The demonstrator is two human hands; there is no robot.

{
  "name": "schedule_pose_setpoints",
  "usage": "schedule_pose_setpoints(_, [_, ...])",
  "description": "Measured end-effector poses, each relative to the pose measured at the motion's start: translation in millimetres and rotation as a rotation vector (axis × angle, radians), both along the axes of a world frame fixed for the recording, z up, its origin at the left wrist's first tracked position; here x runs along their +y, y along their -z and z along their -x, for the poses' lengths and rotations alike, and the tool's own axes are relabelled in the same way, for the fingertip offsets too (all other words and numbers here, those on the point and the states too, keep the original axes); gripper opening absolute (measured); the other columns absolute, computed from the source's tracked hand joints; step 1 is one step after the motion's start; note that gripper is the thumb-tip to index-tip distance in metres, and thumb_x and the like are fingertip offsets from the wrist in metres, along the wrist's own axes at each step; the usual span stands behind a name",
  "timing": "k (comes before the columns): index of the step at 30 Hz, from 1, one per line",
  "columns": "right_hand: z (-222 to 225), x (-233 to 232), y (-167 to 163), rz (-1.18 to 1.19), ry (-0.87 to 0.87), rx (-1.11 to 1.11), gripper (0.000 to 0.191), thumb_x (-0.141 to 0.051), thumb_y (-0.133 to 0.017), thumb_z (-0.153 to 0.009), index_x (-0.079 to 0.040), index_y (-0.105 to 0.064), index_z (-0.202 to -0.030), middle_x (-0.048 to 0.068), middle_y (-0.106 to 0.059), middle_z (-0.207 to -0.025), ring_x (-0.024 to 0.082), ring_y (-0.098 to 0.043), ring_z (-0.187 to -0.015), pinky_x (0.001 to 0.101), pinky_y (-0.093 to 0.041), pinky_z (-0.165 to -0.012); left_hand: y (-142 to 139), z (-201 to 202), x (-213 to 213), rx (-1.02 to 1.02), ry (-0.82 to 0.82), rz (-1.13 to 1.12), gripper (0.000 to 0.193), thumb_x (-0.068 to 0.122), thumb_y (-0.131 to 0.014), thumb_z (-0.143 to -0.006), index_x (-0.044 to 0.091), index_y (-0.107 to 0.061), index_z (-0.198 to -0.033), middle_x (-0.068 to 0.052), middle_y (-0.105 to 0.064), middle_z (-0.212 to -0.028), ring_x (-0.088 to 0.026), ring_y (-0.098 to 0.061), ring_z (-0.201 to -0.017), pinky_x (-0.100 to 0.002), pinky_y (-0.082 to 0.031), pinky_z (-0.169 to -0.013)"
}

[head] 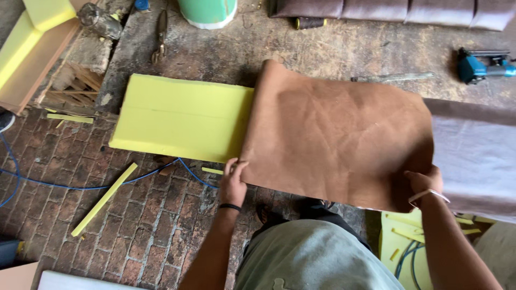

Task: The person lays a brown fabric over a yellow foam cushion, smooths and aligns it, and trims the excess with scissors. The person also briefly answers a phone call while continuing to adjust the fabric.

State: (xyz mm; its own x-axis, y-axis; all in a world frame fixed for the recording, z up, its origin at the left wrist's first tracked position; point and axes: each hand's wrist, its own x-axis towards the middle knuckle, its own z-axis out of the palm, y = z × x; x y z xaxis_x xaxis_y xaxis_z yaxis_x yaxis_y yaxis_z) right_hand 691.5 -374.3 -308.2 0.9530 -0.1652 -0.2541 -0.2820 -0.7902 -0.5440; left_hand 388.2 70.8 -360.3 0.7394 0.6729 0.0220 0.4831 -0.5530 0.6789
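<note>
The left hand (232, 182) and right hand (425, 182) pinched the near edge of a brown leather sheet (336, 134), fingers closed on it (draped over the yellow foam slab (180, 115)).

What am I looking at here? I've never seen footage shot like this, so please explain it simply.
This is one picture from a camera worn on a person's head, looking down at their own two bare hands. The left hand and right hand each grip the near edge of a brown leather-like sheet, which is spread over a yellow foam block on a worn workbench. Scissors and a blue power tool lie further back. A brick floor is below.
</note>
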Motion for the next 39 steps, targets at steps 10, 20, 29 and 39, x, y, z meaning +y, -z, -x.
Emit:
schedule_pose_setpoints(10, [-6,-11,6,-0.15,0.117,-0.127,0.041,-0.004,-0.083,-0.081,0.003,-0.07,-0.119,0.019,-0.075,-0.108,0.026,-0.07,-0.092,0.0402,-0.056,-0.081,-29,24,-14,-0.384,-0.042,-0.262,0.049,-0.019,-0.059,-0.071,0.014,-0.076,-0.104,-0.007,-0.067,-0.124,-0.029,-0.07,-0.109,-0.037,-0.062,-0.086])
schedule_pose_setpoints(20, [-5,-20,15,0.048,0.072,-0.3,0.058,-0.005,-0.084,-0.074,0.002,-0.064,-0.128,0.02,-0.07,-0.116,0.033,-0.065,-0.103,0.0444,-0.051,-0.089,4,23,-15,-0.127,-0.112,-0.111,0.04,-0.015,-0.065,-0.077,0.017,-0.074,-0.1,-0.007,-0.064,-0.128,-0.031,-0.07,-0.099,-0.041,-0.061,-0.074])
schedule_pose_setpoints(29, [-101,145,-5,-0.189,-0.585,-0.171,0.054,-0.022,-0.082,-0.089,-0.012,-0.062,-0.137,0.008,-0.068,-0.139,0.028,-0.065,-0.12,0.0412,-0.05,-0.102,3,22,-25,-0.164,-0.176,-0.012,0.043,-0.018,-0.062,-0.075,0.013,-0.078,-0.099,-0.014,-0.064,-0.129,-0.038,-0.067,-0.103,-0.048,-0.054,-0.082])
schedule_pose_setpoints(39, [-150,468,-25,-0.426,-1.217,-0.029,0.073,-0.01,-0.084,-0.082,-0.004,-0.048,-0.145,0.016,-0.066,-0.132,0.026,-0.061,-0.125,0.0369,-0.051,-0.099,-24,13,-39,-0.144,-0.334,0.239,0.042,-0.019,-0.057,-0.076,0.009,-0.081,-0.095,-0.009,-0.076,-0.109,-0.03,-0.072,-0.101,-0.041,-0.059,-0.083])
